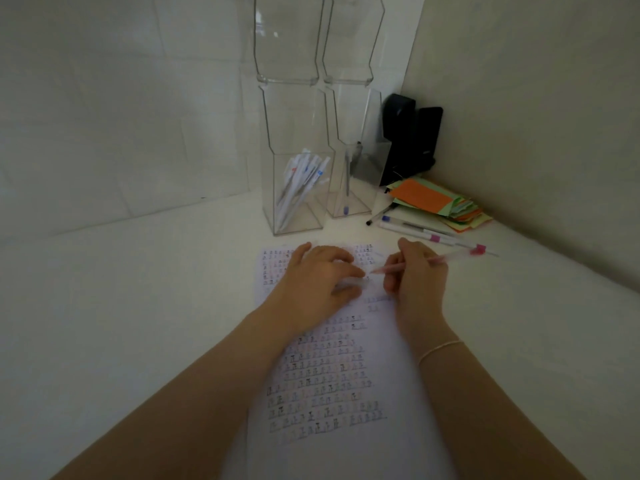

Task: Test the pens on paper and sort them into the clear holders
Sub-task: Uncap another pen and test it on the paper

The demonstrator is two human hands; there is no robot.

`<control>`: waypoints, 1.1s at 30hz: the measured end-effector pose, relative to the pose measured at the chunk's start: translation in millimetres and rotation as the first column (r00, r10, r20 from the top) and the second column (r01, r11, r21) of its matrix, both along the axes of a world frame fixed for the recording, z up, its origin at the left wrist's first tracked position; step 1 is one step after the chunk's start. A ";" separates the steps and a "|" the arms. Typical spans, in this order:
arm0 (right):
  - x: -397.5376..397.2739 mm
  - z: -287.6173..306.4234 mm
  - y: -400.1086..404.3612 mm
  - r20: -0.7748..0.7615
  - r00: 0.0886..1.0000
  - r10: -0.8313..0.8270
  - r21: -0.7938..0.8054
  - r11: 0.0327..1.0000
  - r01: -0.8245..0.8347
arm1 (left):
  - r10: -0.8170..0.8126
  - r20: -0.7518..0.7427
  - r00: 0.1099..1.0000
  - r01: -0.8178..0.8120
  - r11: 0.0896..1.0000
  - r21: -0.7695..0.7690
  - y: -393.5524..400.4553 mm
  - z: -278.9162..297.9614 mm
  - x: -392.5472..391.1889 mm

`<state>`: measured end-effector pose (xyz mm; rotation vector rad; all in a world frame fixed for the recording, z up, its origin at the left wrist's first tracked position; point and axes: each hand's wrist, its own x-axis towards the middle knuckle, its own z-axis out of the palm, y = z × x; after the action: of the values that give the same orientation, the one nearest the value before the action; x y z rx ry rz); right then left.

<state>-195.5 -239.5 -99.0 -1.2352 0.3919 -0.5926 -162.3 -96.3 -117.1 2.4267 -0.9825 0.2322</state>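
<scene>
Pens [300,181] are standing bunched in the left clear holder [298,188], and one is leaning alone in the right holder [349,181]; a few more [419,230] are lying loose beside a stack of coloured paper slips [436,206]. All of it is sitting on a white desk [138,306] tucked into a dim corner of pale walls. The right hand [415,275] is pinching a pink pen [429,260] over the paper [332,375] crowded with small test marks. The left hand [318,282] is resting on the sheet, fingers curled around what looks like a clear cap [349,282].
</scene>
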 end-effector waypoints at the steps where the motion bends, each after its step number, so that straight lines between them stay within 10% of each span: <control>1: -1.0 -0.8 -0.6 0.025 1.000 0.000 0.017 1.000 -0.001 | -0.003 0.019 1.000 0.004 0.999 -0.032 -0.8 0.4 0.5; 12: -0.1 -2.1 -8.5 0.067 0.997 -0.029 0.182 0.983 0.016 | -0.022 -0.045 0.999 0.005 0.938 -0.347 -3.3 8.5 -1.4; 33: -4.9 2.9 -2.5 0.100 0.986 0.134 0.035 0.990 -0.138 | -0.040 -0.180 0.983 -0.032 0.925 -0.378 -3.4 8.1 -5.4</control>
<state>-200.5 -241.9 -96.2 -1.1777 0.2344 -0.5225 -167.7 -99.6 -109.0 2.0491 -0.7773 0.1730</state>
